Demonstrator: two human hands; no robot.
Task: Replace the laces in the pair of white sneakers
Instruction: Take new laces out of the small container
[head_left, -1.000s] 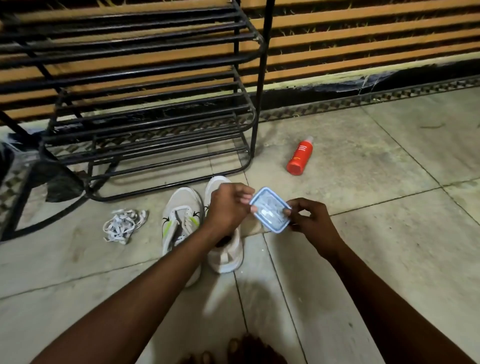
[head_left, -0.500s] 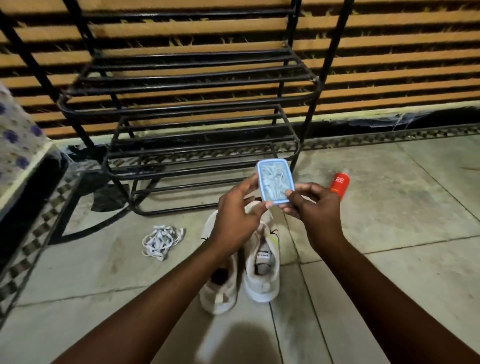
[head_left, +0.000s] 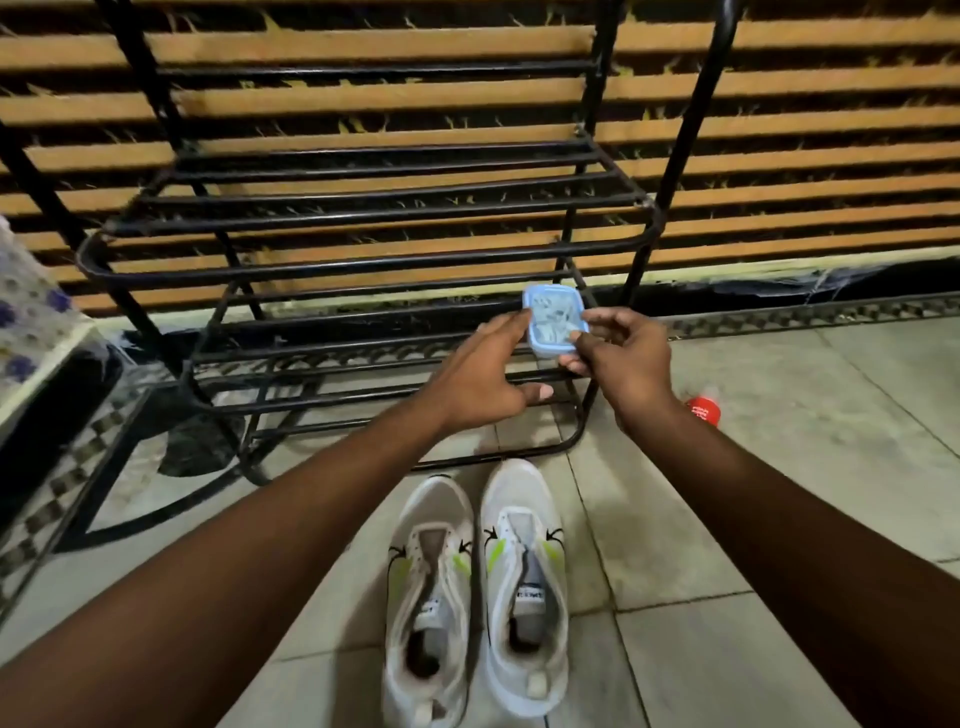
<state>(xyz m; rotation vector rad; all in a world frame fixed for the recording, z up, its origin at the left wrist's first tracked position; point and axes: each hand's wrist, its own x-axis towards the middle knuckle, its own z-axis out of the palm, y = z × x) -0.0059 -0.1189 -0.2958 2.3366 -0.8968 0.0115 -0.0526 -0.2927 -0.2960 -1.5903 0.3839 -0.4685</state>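
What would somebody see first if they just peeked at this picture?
Most likely the small clear plastic box with a blue rim, pinched in the middle of the view by the right hand, while the left hand lays straight fingers against its left edge. Next, the pair of laceless white sneakers with lime-green marks on the tiled floor below, toes toward the tall black metal shoe rack.

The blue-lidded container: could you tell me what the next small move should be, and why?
Probably pry its lid off with the left hand while the right hand grips the container: it looks closed, and both sneakers sit laceless.
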